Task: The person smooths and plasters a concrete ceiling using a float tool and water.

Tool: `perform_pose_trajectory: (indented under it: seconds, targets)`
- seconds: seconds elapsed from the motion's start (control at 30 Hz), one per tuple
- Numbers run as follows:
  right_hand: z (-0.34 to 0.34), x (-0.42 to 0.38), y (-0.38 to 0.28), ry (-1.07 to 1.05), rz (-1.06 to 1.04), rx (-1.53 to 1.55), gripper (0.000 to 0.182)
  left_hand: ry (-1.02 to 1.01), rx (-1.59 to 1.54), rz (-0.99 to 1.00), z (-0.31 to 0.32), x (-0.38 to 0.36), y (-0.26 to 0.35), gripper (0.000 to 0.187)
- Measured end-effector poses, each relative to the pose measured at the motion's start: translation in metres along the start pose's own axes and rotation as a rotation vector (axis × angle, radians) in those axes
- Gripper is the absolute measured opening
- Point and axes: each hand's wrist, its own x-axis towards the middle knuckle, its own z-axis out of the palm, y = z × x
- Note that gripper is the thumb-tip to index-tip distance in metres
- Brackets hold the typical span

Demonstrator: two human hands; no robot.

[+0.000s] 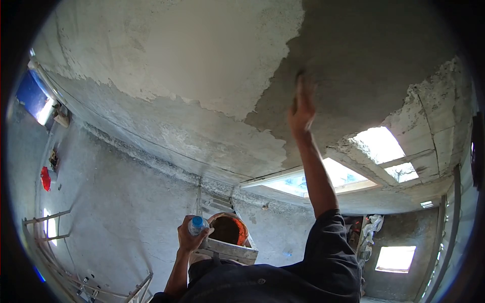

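Left hand (191, 236) closed around clear plastic water bottle with blue cap (197, 224), low at centre left, just beside orange-rimmed bucket (230, 230). Right hand (302, 108) empty, fingers extended, flat against grey wet-plastered ceiling (353, 60). Pale dry plaster patch (177, 50) lies left of it.

Ceiling (166, 55): rough matt plaster, darker damp patch (364, 65). Bottle (197, 224): clear plastic. Sleeve (328, 252): dark cloth.

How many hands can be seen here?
2. One hand is low near the bottom, gripping a plastic bottle by a bucket. The other hand is raised against the grey plaster ceiling.
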Motion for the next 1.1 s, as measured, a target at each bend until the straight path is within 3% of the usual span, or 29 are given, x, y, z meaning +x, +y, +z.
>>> perform_pose_trajectory:
  seconds: [0.13,0.27,0.37,0.43,0.47,0.53,0.63,0.77,0.9,1.03,1.1]
  targets:
    - [-0.003,0.051,0.006,0.123,-0.029,-0.136,0.066,0.020,0.002,0.022,0.000,0.002,0.010,0.055]
    - [0.052,-0.009,0.039,-0.095,-0.152,-0.232,0.056,0.014,0.010,-0.001,-0.002,0.005,0.009,0.050]
    - [0.065,-0.077,0.029,-0.210,-0.188,-0.192,0.059,-0.010,0.007,-0.069,-0.004,0.001,0.005,0.049]
    - [0.056,-0.088,0.011,-0.341,0.005,-0.047,0.062,-0.008,-0.015,-0.074,-0.005,0.005,0.005,0.049]
    - [0.054,-0.083,0.009,-0.337,0.002,-0.049,0.062,-0.001,-0.004,-0.052,-0.006,0.004,0.004,0.048]
    - [0.032,-0.055,-0.009,-0.056,0.137,0.103,0.064,-0.001,0.009,-0.040,-0.008,0.002,0.004,0.048]
    - [0.001,0.014,-0.010,0.112,0.067,-0.046,0.066,-0.010,0.021,-0.012,-0.009,0.004,0.004,0.048]
    - [0.023,0.019,0.013,0.082,0.069,-0.128,0.059,0.006,0.043,0.044,-0.006,0.006,0.005,0.050]
    - [0.074,-0.085,0.018,-0.296,0.065,-0.157,0.062,-0.003,0.017,0.002,-0.004,0.007,0.008,0.050]
    - [0.055,-0.096,-0.010,-0.323,0.145,0.066,0.058,0.020,0.010,0.030,-0.003,0.009,0.003,0.052]
    - [0.038,-0.069,-0.015,-0.038,0.243,0.114,0.054,0.011,0.000,-0.014,-0.006,0.006,0.011,0.053]
